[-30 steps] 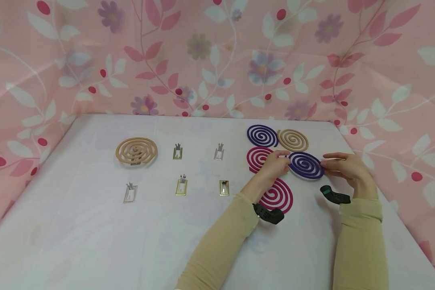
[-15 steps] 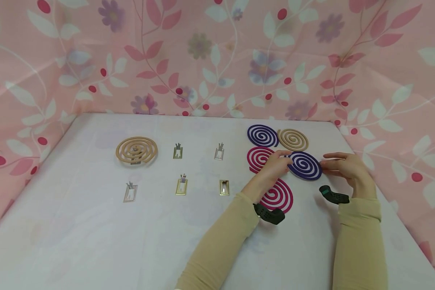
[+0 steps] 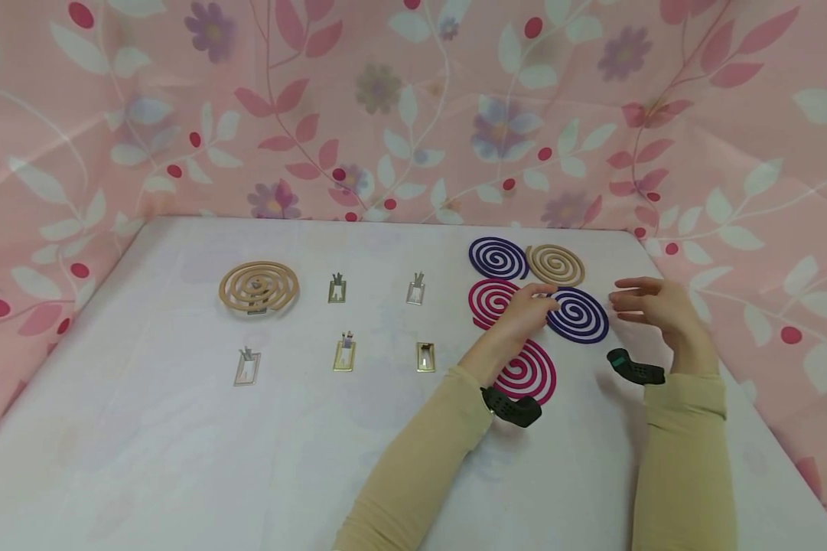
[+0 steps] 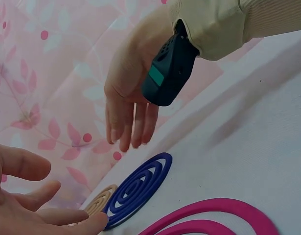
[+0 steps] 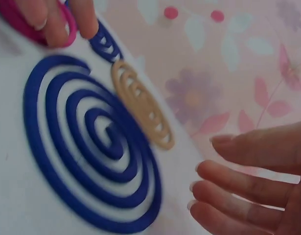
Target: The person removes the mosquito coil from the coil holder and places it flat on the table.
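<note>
A dark blue mosquito coil (image 3: 577, 314) lies flat on the white table, between both hands. My left hand (image 3: 516, 320) is at its left edge, over a magenta coil (image 3: 487, 302), with fingers extended and loosely spread. In the left wrist view its fingertips overlap the blue coil's edge; whether they touch cannot be made out. Just right of the coil, my right hand (image 3: 661, 308) hovers apart from it, fingers loosely extended around nothing, as the right wrist view also shows. Another magenta coil (image 3: 519, 370) lies partly hidden below the left wrist.
Behind lie another dark blue coil (image 3: 498, 259) and a tan coil (image 3: 556, 265). At the left, a tan coil (image 3: 258, 285) sits raised on a metal stand. Several small metal stands (image 3: 345, 354) are spaced over the table's middle and left. Floral cloth (image 3: 399, 115) encloses the back and sides.
The blue coil between the hands has shifted slightly left and now lies flat. My right fingers have come off its edge, and the right hand is a little higher. The left hand barely moved.
</note>
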`<state>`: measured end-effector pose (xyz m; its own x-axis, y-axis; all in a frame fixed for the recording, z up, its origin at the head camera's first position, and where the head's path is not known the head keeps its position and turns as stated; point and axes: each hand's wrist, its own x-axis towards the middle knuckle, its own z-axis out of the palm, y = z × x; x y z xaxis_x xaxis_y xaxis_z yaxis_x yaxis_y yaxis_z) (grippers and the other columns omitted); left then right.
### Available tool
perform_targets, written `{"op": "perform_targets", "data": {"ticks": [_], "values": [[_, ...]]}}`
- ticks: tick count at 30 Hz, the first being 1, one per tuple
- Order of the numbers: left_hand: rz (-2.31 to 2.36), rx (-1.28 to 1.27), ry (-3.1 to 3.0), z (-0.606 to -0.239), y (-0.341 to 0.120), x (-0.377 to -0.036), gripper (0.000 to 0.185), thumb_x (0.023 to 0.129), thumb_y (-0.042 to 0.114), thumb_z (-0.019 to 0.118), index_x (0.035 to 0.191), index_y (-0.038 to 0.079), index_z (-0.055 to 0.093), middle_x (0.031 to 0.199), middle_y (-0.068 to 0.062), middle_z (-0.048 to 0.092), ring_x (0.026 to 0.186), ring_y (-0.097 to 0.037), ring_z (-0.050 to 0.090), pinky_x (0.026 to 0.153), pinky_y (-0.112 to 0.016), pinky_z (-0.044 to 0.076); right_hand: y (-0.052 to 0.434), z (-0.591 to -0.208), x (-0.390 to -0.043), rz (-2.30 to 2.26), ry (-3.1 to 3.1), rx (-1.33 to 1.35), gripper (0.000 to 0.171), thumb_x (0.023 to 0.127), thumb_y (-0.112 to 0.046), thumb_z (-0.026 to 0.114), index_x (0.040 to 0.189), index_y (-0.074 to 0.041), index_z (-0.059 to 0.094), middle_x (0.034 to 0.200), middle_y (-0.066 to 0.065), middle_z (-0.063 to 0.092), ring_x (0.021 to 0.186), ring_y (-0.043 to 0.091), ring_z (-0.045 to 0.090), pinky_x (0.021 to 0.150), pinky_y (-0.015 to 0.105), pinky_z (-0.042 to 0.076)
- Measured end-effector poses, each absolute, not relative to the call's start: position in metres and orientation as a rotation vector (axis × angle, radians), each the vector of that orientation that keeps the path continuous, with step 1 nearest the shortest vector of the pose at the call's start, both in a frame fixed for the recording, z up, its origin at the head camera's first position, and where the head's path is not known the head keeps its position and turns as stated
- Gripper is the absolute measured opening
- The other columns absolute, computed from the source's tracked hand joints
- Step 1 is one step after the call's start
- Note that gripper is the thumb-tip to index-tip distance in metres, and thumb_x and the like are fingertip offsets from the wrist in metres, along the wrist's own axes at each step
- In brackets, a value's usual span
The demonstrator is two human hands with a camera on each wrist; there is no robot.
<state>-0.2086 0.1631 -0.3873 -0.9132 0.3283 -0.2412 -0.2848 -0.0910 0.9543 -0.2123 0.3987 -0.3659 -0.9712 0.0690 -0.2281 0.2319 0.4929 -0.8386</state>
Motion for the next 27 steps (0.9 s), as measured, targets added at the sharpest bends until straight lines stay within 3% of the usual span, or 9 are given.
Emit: {"op": "perform_targets", "data": {"ticks": [2,6,9,13,17,23,27], "values": [[2.067,0.054,1.810,-0.384,0.161,-0.208,0.034,0.086,0.010,0.057,0.121,0.011,0.059,0.136,-0.010,0.049,0.116,-0.016,0.049,0.090,-0.031,0.046,0.390,-0.353,-0.210,-1.457,2.661,0.174,0.058,0.090,-0.029,0.063,0.134,0.003,0.043,0.090,-0.021,0.063,0.085,0.001,0.065,0.079,0.024,0.054],[2.101,0.089,1.887,-0.375,0.157,-0.209,0.034,0.086,0.011,0.058,0.120,0.012,0.059,0.134,-0.008,0.053,0.118,-0.016,0.051,0.092,-0.030,0.045,0.367,-0.321,-0.201,-1.412,2.829,0.079,0.056,0.086,-0.036,0.065,0.131,-0.006,0.050,0.094,-0.024,0.062,0.086,-0.008,0.061,0.101,0.040,0.043],[2.128,0.126,1.937,-0.366,0.152,-0.209,0.035,0.087,0.013,0.058,0.123,0.014,0.058,0.132,-0.005,0.055,0.121,-0.015,0.050,0.097,-0.030,0.042,0.348,-0.300,-0.193,-1.436,2.918,0.020,0.049,0.085,-0.036,0.068,0.127,-0.014,0.057,0.100,-0.020,0.064,0.089,-0.007,0.059,0.099,0.036,0.040],[2.182,0.171,1.968,-0.350,0.140,-0.209,0.036,0.089,0.011,0.056,0.124,0.016,0.059,0.132,-0.006,0.055,0.124,-0.016,0.047,0.101,-0.029,0.039,0.325,-0.280,-0.183,-1.512,2.958,-0.075,0.045,0.084,-0.031,0.069,0.127,-0.021,0.059,0.109,-0.012,0.064,0.093,-0.003,0.060,0.082,0.014,0.043],[2.238,0.229,2.009,-0.334,0.124,-0.209,0.038,0.090,0.008,0.054,0.127,0.018,0.057,0.138,-0.003,0.050,0.127,-0.015,0.044,0.103,-0.029,0.037,0.304,-0.269,-0.176,-1.584,2.952,-0.209,0.045,0.085,-0.023,0.070,0.128,-0.020,0.058,0.117,-0.006,0.060,0.101,0.002,0.059,0.083,0.009,0.046],[2.246,0.354,2.162,-0.312,0.098,-0.207,0.043,0.092,0.017,0.055,0.134,0.024,0.051,0.145,0.004,0.041,0.130,-0.019,0.043,0.105,-0.033,0.037,0.275,-0.263,-0.171,-1.754,2.947,-0.447,0.047,0.083,-0.010,0.070,0.128,-0.015,0.058,0.128,0.002,0.055,0.113,0.015,0.054,0.102,0.023,0.040],[2.281,0.403,2.196,-0.299,0.079,-0.207,0.045,0.092,0.021,0.058,0.136,0.028,0.049,0.145,0.008,0.039,0.131,-0.017,0.040,0.106,-0.035,0.036,0.260,-0.264,-0.172,-1.852,2.902,-0.512,0.045,0.085,-0.010,0.068,0.128,-0.014,0.058,0.128,0.002,0.056,0.115,0.019,0.052,0.107,0.035,0.037]]}}
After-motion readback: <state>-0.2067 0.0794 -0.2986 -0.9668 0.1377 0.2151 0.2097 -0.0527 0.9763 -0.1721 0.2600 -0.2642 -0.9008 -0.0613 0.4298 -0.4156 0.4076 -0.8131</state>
